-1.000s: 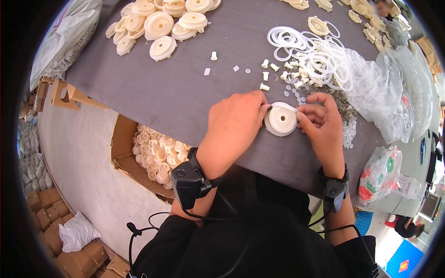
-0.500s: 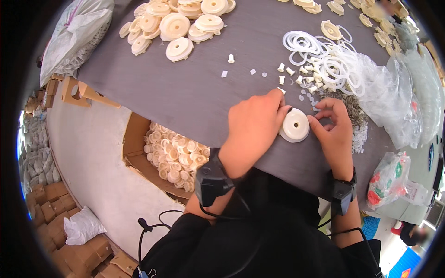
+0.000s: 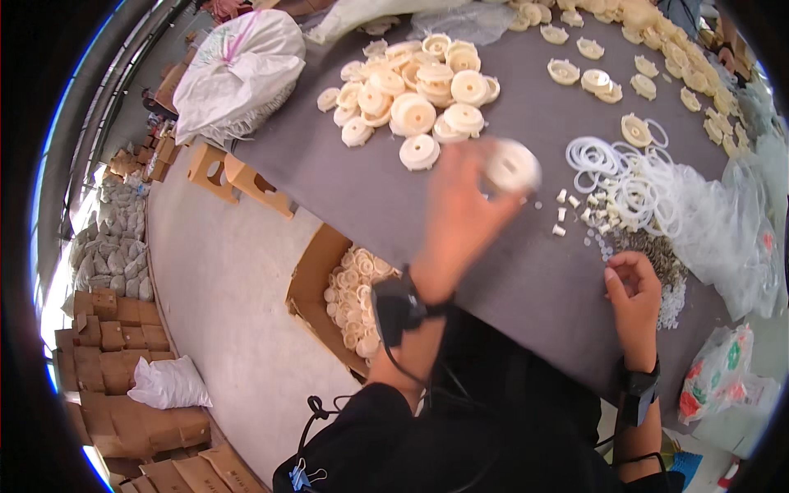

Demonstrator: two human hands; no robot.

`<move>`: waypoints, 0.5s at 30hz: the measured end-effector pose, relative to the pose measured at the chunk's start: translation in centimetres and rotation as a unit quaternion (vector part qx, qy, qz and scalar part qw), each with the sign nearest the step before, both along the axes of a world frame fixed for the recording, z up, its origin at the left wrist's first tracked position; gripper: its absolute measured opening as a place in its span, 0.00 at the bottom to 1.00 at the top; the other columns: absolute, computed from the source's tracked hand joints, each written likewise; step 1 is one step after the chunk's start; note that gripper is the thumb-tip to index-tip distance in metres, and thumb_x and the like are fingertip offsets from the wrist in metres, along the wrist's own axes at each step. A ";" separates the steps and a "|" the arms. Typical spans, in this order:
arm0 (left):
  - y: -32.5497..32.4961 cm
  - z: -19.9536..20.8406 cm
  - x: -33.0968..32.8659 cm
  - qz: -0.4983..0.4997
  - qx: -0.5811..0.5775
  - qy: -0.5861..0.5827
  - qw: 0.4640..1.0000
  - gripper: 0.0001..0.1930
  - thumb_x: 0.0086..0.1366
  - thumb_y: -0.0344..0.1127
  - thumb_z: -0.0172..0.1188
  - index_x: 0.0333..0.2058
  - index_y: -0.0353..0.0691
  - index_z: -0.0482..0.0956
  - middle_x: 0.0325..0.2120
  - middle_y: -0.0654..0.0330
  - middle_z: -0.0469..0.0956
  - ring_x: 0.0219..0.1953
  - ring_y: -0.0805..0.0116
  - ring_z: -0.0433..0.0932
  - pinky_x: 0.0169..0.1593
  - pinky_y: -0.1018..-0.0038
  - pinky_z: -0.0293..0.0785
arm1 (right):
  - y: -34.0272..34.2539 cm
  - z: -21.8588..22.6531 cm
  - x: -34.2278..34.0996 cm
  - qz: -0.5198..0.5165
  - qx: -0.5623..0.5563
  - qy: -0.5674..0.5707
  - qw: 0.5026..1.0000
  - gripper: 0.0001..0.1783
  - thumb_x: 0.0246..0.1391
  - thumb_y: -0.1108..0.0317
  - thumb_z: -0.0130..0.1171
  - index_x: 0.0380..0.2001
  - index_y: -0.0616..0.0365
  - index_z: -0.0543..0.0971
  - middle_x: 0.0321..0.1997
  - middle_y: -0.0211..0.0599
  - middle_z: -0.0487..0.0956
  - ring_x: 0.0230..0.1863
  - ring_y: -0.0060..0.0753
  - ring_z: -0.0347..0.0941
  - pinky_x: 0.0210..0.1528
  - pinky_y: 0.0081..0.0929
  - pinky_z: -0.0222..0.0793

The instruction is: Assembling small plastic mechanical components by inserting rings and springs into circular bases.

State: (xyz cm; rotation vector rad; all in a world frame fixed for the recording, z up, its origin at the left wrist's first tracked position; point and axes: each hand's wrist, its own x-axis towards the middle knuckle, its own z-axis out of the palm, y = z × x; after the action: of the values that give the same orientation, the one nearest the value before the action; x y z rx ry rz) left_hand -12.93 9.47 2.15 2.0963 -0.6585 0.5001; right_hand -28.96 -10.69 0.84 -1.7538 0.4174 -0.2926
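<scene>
My left hand [image 3: 460, 218], smeared by motion, holds a round cream plastic disc [image 3: 513, 167] by its edge. It is raised over the dark table, just beside a pile of similar cream discs [image 3: 412, 114]. My right hand [image 3: 638, 306] rests low over the table with its fingers loosely curled and the thumb apart; nothing shows in it. Close to its fingertips lie small translucent discs [image 3: 605, 246] and a heap of thin metal springs [image 3: 662, 261]. Small white flanged plugs [image 3: 561, 214] and clear white rings [image 3: 592, 154] lie farther off.
An open cardboard box [image 3: 308, 267] of cream parts stands below the table's left edge. Plastic bags [image 3: 731, 246] crowd the right side, with a patterned bag [image 3: 715, 374] nearer. A white sack [image 3: 238, 78] is at far left. More cream parts [image 3: 694, 78] cover the far right.
My left hand has lifted the disc from the near table and carried it away toward the pile. My right hand has let go of it and moved beside the small parts. The view has shifted.
</scene>
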 end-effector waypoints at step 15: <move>-3.7 -1.8 8.5 0.036 0.091 -0.129 0.987 0.18 0.52 0.37 0.64 0.44 0.46 0.77 0.52 0.54 0.66 0.56 0.53 0.64 0.56 0.56 0.58 | -3.2 5.1 7.4 0.022 -0.260 -0.078 0.962 0.16 0.51 0.70 0.60 0.44 0.61 0.75 0.42 0.37 0.77 0.43 0.32 0.73 0.45 0.27 0.68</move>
State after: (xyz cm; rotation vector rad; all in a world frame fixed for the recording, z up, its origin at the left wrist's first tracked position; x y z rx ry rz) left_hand -4.43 5.78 0.35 2.2535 -0.8055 0.7877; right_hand -21.60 -13.87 5.93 -2.2297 0.1931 -0.5433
